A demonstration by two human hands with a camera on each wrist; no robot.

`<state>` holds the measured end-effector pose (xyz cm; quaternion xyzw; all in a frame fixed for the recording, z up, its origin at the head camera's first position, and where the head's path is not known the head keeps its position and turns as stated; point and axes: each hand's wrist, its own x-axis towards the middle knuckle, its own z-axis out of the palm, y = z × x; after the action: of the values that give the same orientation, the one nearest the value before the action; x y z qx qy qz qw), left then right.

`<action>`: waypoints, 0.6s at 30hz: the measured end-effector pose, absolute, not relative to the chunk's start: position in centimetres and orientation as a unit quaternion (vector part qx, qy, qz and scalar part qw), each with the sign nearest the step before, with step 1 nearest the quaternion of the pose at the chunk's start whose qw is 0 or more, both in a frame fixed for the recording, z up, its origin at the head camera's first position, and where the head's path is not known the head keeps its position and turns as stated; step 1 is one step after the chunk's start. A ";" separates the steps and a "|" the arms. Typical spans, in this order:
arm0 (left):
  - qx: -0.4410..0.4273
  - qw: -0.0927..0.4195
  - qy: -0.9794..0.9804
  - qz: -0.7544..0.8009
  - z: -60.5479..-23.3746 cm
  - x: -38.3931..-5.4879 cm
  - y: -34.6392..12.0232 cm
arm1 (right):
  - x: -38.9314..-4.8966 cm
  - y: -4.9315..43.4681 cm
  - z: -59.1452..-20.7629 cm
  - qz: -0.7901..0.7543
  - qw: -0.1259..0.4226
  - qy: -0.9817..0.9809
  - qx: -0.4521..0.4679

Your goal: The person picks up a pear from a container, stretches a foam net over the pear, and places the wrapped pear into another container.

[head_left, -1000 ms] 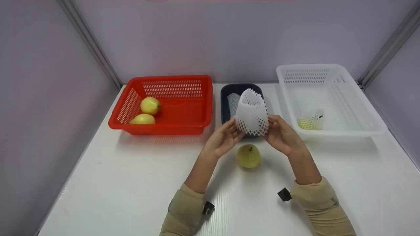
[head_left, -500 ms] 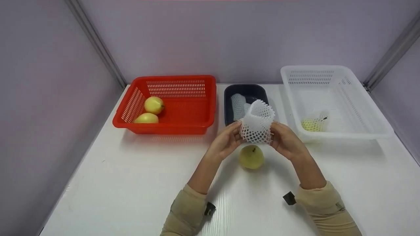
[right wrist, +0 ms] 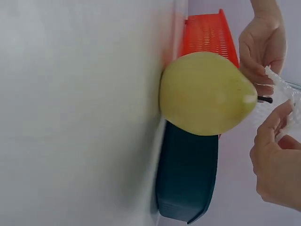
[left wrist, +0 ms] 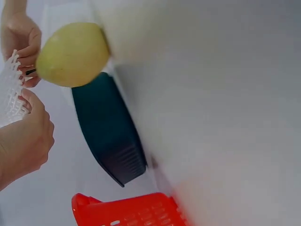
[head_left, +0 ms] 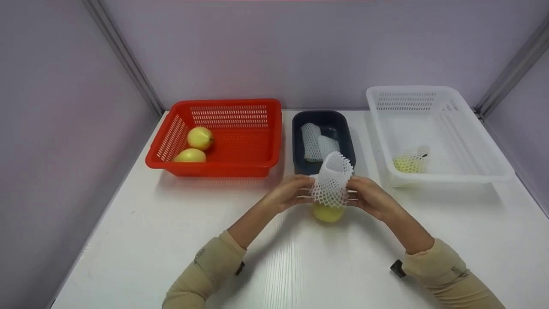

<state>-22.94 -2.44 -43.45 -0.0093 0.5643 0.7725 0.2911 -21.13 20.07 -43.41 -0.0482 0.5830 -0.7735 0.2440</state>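
Note:
A white foam net sleeve (head_left: 331, 185) is held at its two sides, tilted, with its lower edge spread out. My left hand (head_left: 288, 193) pinches its left side and my right hand (head_left: 374, 199) pinches its right side. Directly below stands a yellow-green pear (head_left: 328, 213), upright on the white table (head_left: 274, 266), its top hidden by the sleeve in the head view. Both wrist views have the pear (right wrist: 207, 94) with its stem pointing at the net's rim, the body uncovered. From the left wrist, the net (left wrist: 9, 96) shows between both hands' fingertips.
Behind the hands, a dark blue bin (head_left: 299, 165) holds more foam net sleeves (head_left: 312, 141). A red basket (head_left: 214, 164) at left contains two yellow pears (head_left: 200, 138). At right, a white basket (head_left: 454, 177) contains a netted pear (head_left: 408, 163).
Both hands have brought the foam net sleeve down and toward the person, from over the blue bin to just above the pear. The forearms have spread outward. The pear stays in place.

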 end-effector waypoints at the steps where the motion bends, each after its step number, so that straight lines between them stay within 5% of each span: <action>1: -0.010 0.297 0.584 0.755 -43.6 -23.0 -2.5 | -21.2 20.2 -43.6 -0.762 0.246 0.598 -0.048; 18: 0.086 0.302 0.786 0.533 -44.8 -23.9 -2.7 | -21.9 21.0 -45.0 -0.540 0.210 0.809 -0.097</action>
<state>-23.86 -2.75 -44.78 0.0857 0.7861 0.5327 0.3016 -21.92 21.00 -45.03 -0.0975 0.8094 -0.5398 0.2098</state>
